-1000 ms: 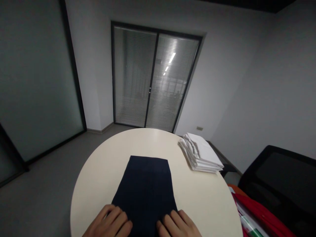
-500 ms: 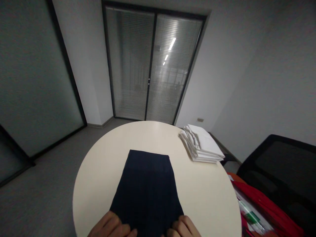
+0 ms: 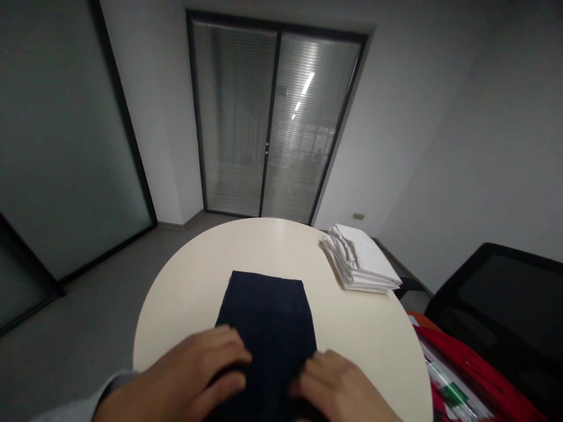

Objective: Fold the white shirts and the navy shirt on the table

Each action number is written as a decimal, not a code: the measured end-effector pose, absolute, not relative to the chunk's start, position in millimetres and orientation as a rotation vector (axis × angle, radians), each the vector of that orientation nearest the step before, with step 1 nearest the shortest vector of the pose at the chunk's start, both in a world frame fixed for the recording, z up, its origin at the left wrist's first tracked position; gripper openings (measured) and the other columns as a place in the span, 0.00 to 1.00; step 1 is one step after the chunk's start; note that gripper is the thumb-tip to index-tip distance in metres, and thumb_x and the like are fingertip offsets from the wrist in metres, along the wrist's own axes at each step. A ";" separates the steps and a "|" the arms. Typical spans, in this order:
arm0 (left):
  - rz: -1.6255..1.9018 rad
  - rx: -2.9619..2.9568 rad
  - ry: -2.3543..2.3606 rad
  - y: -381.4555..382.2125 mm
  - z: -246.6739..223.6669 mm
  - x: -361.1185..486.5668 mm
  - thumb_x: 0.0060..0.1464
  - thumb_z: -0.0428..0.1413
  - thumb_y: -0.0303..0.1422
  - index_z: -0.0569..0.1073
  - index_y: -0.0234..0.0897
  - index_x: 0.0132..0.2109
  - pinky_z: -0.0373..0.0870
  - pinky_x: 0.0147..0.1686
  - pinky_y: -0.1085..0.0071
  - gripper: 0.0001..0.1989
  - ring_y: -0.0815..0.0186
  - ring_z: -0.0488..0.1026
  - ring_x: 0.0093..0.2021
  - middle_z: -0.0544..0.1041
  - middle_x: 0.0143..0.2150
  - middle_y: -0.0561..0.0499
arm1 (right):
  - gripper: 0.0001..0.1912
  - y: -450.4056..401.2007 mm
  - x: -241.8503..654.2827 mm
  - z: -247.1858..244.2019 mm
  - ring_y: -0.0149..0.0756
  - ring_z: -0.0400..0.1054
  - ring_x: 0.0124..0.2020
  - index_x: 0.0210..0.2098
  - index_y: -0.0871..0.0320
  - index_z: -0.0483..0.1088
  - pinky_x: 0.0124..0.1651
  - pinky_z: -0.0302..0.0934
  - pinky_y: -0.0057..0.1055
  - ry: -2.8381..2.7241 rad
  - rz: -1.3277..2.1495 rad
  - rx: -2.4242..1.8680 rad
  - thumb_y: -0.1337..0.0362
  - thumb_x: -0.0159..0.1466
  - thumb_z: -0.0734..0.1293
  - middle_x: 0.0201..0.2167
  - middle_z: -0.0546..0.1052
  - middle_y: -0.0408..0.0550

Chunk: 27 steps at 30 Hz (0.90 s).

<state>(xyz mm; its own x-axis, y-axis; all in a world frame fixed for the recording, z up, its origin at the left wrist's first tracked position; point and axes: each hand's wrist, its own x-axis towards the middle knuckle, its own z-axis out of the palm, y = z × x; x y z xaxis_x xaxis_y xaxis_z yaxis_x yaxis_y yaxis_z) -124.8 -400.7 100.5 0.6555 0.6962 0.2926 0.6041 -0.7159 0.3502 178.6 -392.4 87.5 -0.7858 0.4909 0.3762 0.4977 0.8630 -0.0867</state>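
Note:
A dark navy folded cloth [image 3: 267, 316] lies flat on the round cream table [image 3: 185, 281], its near end running out of view at the bottom. It narrows toward the far edge, and its exact kind does not show. My left hand [image 3: 197, 366] is over the left side of the cloth, thumb and fingers apart with a gap between them. At the right edge of the cloth is my right hand [image 3: 336, 384], its bent fingers touching or just above the fabric and slightly blurred. A gap shows beneath those fingers, and I see no cloth pinched in them.
Folded white cloths [image 3: 363, 261] are stacked near the table's right rim. Beyond that side stands a black mesh chair [image 3: 505, 305], with a red item [image 3: 484, 369] and a clear plastic package [image 3: 453, 390] on it. Glass doors with blinds [image 3: 237, 129] stand behind the table.
Both hands have let go of the near side edges of the navy cloth and moved forward over it. The cloth itself has barely shifted.

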 end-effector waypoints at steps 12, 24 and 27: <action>0.341 2.633 1.437 -269.0 25.2 -82.2 0.72 0.43 0.49 0.58 0.40 0.75 0.47 0.74 0.50 0.32 0.54 0.52 0.76 0.58 0.76 0.45 | 0.39 -285.1 116.5 37.0 0.49 0.42 0.77 0.76 0.61 0.50 0.78 0.34 0.54 -2.562 0.229 -1.350 0.42 0.75 0.50 0.76 0.51 0.51; 0.176 2.476 1.606 -233.6 21.1 -120.5 0.68 0.35 0.61 0.51 0.43 0.77 0.37 0.74 0.44 0.41 0.51 0.44 0.78 0.50 0.78 0.49 | 0.47 -260.5 129.0 27.2 0.53 0.35 0.78 0.76 0.63 0.48 0.77 0.27 0.53 -2.452 0.260 -1.683 0.35 0.72 0.45 0.77 0.46 0.55; 0.126 2.460 1.640 -214.1 22.8 -124.2 0.68 0.35 0.61 0.50 0.42 0.77 0.34 0.73 0.42 0.41 0.51 0.41 0.78 0.49 0.79 0.48 | 0.48 -243.0 129.1 24.3 0.52 0.32 0.78 0.76 0.64 0.47 0.76 0.24 0.52 -2.416 0.257 -1.767 0.34 0.72 0.44 0.77 0.45 0.56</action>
<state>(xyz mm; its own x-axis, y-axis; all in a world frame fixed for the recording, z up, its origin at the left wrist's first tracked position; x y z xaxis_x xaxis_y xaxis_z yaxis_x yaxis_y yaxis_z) -124.2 -214.1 22.8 0.3871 0.9215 -0.0307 0.9061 -0.3740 0.1976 129.1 -243.0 24.3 -0.3020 0.9533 0.0102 0.9297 0.2968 -0.2181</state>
